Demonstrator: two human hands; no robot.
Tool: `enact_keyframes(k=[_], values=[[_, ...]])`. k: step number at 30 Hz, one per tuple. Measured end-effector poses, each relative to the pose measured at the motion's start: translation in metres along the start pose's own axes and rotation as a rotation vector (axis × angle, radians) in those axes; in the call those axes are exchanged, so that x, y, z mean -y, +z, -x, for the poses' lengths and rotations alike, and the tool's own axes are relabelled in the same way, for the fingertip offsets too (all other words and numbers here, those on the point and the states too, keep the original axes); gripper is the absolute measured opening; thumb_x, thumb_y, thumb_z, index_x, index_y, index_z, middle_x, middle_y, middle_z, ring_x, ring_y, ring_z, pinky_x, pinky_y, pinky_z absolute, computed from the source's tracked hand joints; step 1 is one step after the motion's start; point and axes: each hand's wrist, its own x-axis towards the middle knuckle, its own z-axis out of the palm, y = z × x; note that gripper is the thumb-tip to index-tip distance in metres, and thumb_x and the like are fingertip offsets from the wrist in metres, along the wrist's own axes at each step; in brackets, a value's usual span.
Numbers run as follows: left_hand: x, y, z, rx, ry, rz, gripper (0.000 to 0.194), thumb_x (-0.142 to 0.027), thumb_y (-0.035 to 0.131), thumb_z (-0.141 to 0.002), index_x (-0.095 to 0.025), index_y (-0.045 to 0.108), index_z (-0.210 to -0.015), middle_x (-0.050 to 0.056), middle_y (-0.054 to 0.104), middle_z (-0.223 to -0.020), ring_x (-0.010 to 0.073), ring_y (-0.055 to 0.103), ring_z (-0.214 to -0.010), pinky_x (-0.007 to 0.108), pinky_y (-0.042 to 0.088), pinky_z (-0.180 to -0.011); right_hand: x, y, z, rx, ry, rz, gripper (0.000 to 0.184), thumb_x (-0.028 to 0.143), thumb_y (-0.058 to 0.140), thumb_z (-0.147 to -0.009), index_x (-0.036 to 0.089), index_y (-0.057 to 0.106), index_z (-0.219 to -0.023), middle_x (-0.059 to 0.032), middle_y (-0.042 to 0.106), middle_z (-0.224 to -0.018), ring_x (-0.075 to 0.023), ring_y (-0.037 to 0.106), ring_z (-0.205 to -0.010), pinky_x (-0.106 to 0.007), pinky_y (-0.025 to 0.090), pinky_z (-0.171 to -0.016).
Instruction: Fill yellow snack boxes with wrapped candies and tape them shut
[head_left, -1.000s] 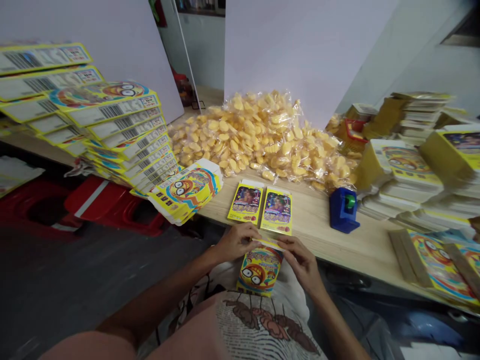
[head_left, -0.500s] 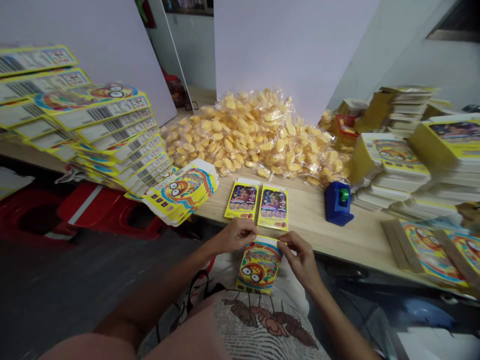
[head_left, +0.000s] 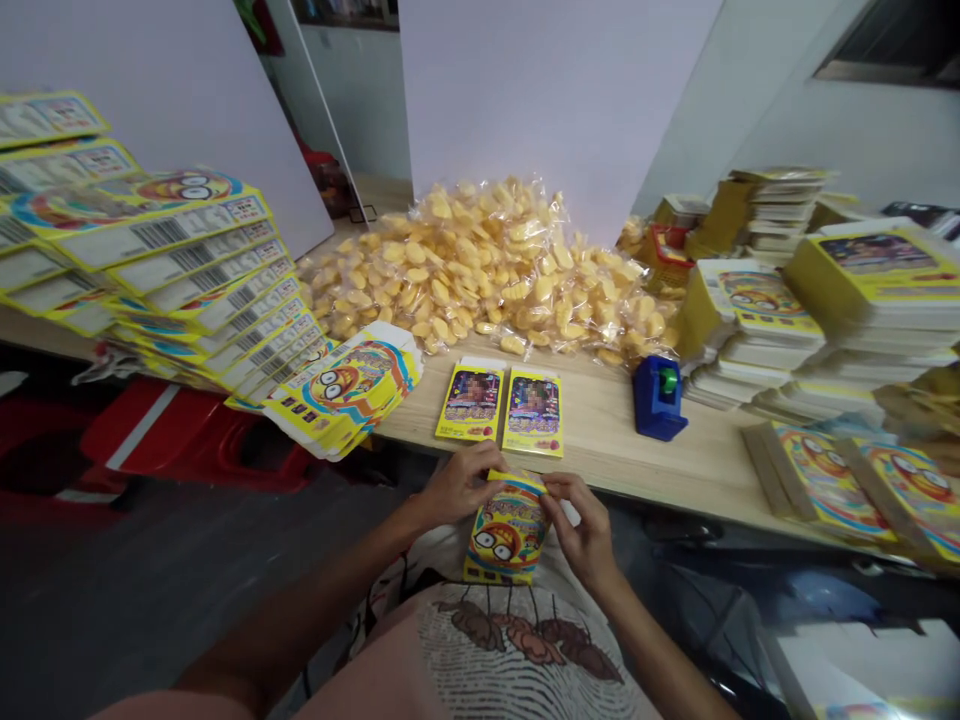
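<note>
A yellow cartoon-printed cardboard box (head_left: 507, 535) stands tilted in front of my lap, its top end toward the table. My left hand (head_left: 461, 487) pinches the box's top left corner. Its top right corner is between the thumb and fingers of my right hand (head_left: 581, 520). Just beyond, on the table edge, lie two yellow card packs with dark shiny pictures, a left pack (head_left: 471, 402) and a right pack (head_left: 533, 412), side by side.
Clear-wrapped yellow pieces (head_left: 480, 265) are heaped at the back of the wooden table (head_left: 592, 415). A blue tape dispenser (head_left: 658, 405) stands to the right, before stacked card packs (head_left: 765, 310). Flat yellow boxes (head_left: 341, 385) fan out at left, above red stools (head_left: 172, 425).
The white flap at the box's top no longer shows; the top edge now looks folded over. Both hands stay at its corners. The view has shifted slightly to the right.
</note>
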Motion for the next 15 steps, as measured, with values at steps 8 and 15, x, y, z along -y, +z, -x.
enact_keyframes(k=[8,15], values=[[0.021,0.016,-0.007,-0.121,-0.035,0.150,0.021,-0.027,0.059,-0.087,-0.021,0.067,-0.105,0.007,0.064,-0.100,0.0200,0.059,-0.098,0.034,0.047,-0.088,0.000,-0.008,-0.008,-0.060,0.149,-0.157,0.034,0.028,0.064,-0.085,0.027,0.055,-0.118,-0.0076,0.060,-0.119,-0.0227,0.059,-0.108,-0.038,0.052,-0.090],[0.001,0.011,-0.038,-0.181,-0.082,0.408,0.034,-0.026,0.067,-0.080,-0.023,0.064,-0.114,0.007,0.064,-0.118,0.0217,0.060,-0.108,0.036,0.050,-0.092,0.011,-0.055,-0.036,-0.120,0.140,-0.040,0.038,0.030,0.068,-0.082,0.028,0.057,-0.118,-0.0071,0.058,-0.119,-0.0227,0.059,-0.105,-0.037,0.053,-0.084]])
